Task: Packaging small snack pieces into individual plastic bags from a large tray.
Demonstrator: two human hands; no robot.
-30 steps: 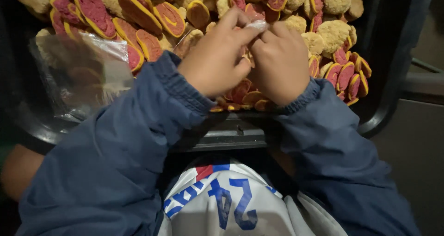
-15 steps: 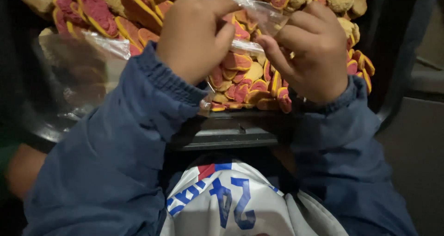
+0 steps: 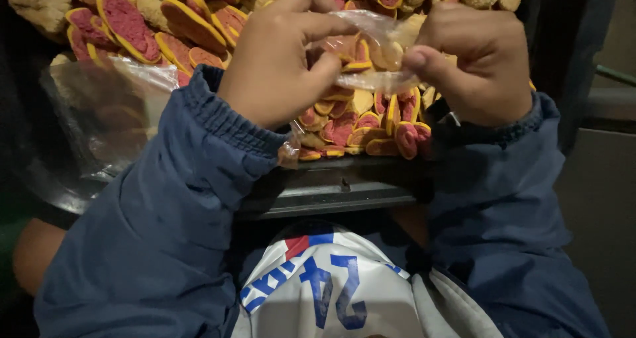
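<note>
A: Look at the little clear bag [image 3: 371,53] up top, stretched thin between both hands, creased and shiny, with a couple of yellow-rimmed pink pastries showing through the plastic.

B: It hangs just above the heap of pastries [image 3: 358,123], pink centres with orange-yellow edges, piled on the dark tray [image 3: 318,192].

A: Working from the left: a second clear bag [image 3: 106,113] lies slack against the pile, beside the blue sleeve [image 3: 165,205].

B: Then the left hand [image 3: 278,60], wrist bent upward out of that elastic cuff, back of the hand to the camera.

A: Its fingers are curled in tight, thumb pressing against the fingertips, with the bag's left edge pinched there.

B: A twist of plastic also dangles under that wrist, down near the tray's rim.

A: Across to the right hand [image 3: 477,60], knuckles up, forearm coming in from the lower right in the same blue jacket.

B: Nearly a fist: thumb [image 3: 430,66] thrust leftward, clamping the bag's other end against the folded fingers.

A: Both grips closed, then, plastic taut between them.

B: Below it all, a white shirt [image 3: 331,291] with blue and red print.
</note>
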